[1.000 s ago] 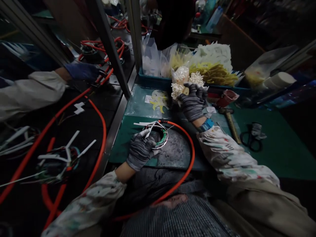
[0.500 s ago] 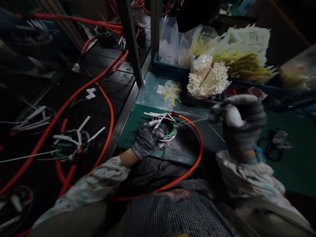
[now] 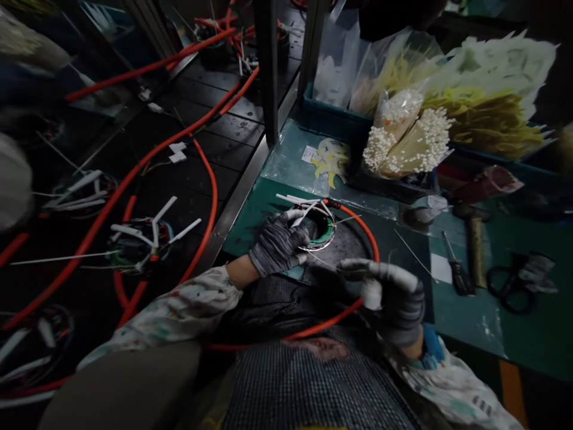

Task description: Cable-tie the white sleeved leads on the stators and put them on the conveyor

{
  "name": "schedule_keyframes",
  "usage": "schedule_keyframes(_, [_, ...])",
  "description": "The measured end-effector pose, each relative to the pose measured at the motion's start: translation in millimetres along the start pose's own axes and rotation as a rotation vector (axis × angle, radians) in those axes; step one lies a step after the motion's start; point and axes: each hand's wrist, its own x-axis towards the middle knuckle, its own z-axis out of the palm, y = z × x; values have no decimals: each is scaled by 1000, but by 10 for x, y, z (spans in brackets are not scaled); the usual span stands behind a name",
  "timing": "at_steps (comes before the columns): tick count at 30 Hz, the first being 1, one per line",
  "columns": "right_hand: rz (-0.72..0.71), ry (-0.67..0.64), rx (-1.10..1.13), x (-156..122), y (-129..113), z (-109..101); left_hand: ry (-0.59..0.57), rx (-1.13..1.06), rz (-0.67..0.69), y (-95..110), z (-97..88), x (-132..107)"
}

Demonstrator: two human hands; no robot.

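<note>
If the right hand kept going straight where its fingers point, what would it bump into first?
Probably the wire ring, or the left hand holding it. How high the right hand is can't be told, so it might pass above.

Coil (image 3: 324, 237) left of hammer (image 3: 477, 251)

At the far right, a blue bin (image 3: 338, 114) holds yellow strips (image 3: 487, 122) and pale cut sheets (image 3: 505, 63), with bundles of white-tipped sticks (image 3: 421, 146) just in front of its near side. Nearer on the right lie a hammer (image 3: 477, 248) and, just left of it, a dark-handled screwdriver (image 3: 460, 275). To the left, beyond a dark upright post (image 3: 267, 71), a wire coil with white sleeves (image 3: 138, 242) sits on the dark slatted surface (image 3: 237, 128).
</note>
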Motion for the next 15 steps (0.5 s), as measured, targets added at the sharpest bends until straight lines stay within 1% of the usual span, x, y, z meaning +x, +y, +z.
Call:
schedule_keyframes(2, [171, -32, 166, -66, -139, 55, 30, -6, 5, 3, 12, -3])
schedule_keyframes(3, [224, -44, 213, -80, -192, 82, 54, -10, 12, 2, 19, -5])
schedule_keyframes(4, [244, -36, 248, -85, -230, 109, 72, -13, 16, 2, 26, -7])
schedule_keyframes(6, [174, 17, 305, -80, -254, 155, 82, -19, 9, 1, 35, -11])
schedule_keyframes(8, [69, 68, 361, -88, -226, 185, 68, -24, -17, 3, 37, -15])
schedule_keyframes(9, [46, 91, 383, -103, -204, 192, 63, -28, -24, 3, 36, -17])
schedule_keyframes(11, [60, 124, 398, -158, -154, 192, 61, -39, -10, -1, 32, -18])
schedule_keyframes(13, [96, 162, 377, -231, -109, 187, 60, -54, 14, -11, 30, -18])
schedule_keyframes(15, [97, 206, 352, -296, -66, 193, 47, -75, 16, -24, 31, -18])
